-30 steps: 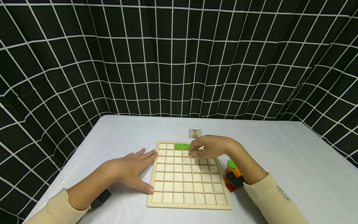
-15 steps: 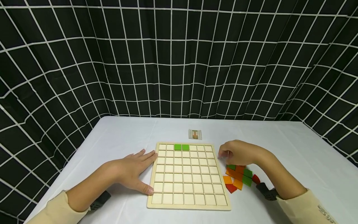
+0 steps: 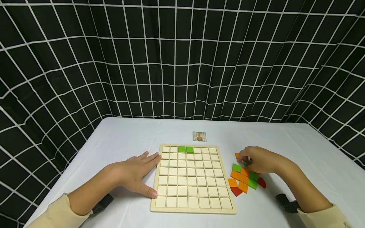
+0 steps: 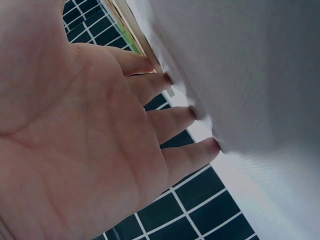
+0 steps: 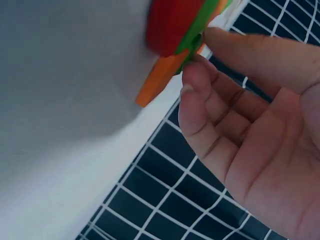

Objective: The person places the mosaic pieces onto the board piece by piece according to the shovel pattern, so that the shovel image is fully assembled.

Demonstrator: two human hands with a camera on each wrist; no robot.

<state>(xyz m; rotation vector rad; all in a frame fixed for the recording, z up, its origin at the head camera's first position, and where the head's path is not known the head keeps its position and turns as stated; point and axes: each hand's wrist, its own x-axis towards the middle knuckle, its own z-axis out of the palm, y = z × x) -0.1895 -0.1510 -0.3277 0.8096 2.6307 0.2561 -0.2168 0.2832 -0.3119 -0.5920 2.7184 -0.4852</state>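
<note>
A wooden grid board [image 3: 194, 210] lies flat on the white table, with two green square tiles [image 3: 185, 149] side by side in its top row. My left hand [image 3: 134, 174] rests beside the board, fingers straight, fingertips and thumb touching its left edge. To the right of the board lies a group of green, orange and red tiles [image 3: 240, 176]. My right hand [image 3: 260, 160] is over the far end of this group. In the right wrist view its thumb and fingers pinch a green tile [image 5: 191, 52], partly hidden by the fingertips. An orange tile [image 3: 237, 155] shows just past the fingers.
A small printed card [image 3: 199, 136] with a gridded pattern lies beyond the board. A red rounded piece [image 3: 261, 182] sits at the right side of the tile group. Dark curtains with white grid lines [image 3: 182, 63] surround the table's back and sides.
My right hand has left the board's top row, moved right and come down at the far end of the tiles, where it now pinches a green one. My left hand has stayed put.
</note>
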